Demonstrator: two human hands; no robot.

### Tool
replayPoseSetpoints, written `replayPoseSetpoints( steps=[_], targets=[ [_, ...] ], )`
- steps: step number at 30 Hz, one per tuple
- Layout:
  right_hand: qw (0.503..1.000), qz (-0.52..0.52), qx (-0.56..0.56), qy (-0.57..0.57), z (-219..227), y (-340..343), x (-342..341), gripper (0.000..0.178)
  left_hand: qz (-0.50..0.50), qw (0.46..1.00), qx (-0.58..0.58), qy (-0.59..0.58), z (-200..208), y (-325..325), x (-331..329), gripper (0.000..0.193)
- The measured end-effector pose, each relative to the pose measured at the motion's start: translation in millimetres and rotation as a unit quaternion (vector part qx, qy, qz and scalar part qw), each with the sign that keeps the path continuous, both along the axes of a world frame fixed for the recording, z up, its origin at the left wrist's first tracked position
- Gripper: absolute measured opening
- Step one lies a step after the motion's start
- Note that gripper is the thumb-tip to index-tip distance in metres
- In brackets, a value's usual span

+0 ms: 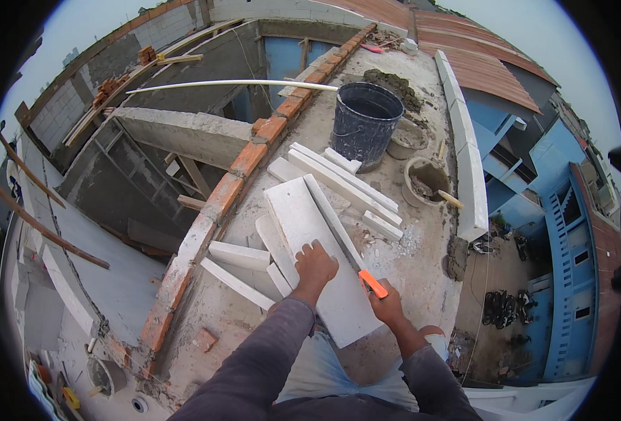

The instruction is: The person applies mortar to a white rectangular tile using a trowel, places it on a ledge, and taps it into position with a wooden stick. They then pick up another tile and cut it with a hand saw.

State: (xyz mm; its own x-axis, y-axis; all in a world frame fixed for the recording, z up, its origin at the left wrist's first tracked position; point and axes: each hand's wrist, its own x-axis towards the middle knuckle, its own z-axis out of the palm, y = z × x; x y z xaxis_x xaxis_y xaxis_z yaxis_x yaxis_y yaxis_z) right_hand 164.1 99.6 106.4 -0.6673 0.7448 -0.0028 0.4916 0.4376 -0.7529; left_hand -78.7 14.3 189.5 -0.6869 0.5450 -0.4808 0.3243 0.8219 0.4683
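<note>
A long white lightweight block (324, 259) lies tilted in front of me, over other white pieces and close to my legs. My left hand (315, 266) presses on its upper face, fingers apart and slightly bent. My right hand (386, 303) is closed round the orange handle of a handsaw (373, 283). The saw's pale blade runs away from me along the block's right side; how deep it sits in the block I cannot tell. Cut white strips (345, 182) lie just beyond the block, and shorter white pieces (240, 256) lie to its left.
A black bucket (366, 123) stands farther off, beside a mortar tub (426, 182) with a tool in it. A low brick edge (233, 186) borders a deep opening on the left. White blocks (468, 161) line the right edge, with a drop to a yard (496, 281) beyond.
</note>
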Motion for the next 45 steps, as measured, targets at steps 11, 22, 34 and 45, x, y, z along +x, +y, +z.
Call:
replayPoseSetpoints(
  steps=[11,22,34,45],
  targets=[
    [0.996,0.038,-0.051,0.067,18,-1,-6,0.027,-0.118,0.983,-0.092,0.102,-91,-60,91,0.136],
    [0.998,0.021,-0.057,0.003,51,-106,256,0.031,-0.134,0.978,-0.145,0.069,-95,-44,87,0.143],
    [0.996,0.003,-0.071,0.052,36,-95,206,0.036,-0.150,0.970,-0.174,0.080,-78,-38,89,0.142],
    [0.997,0.008,-0.051,0.062,-9,-42,128,0.027,-0.160,0.968,-0.174,0.086,-83,-39,88,0.141]
  ],
)
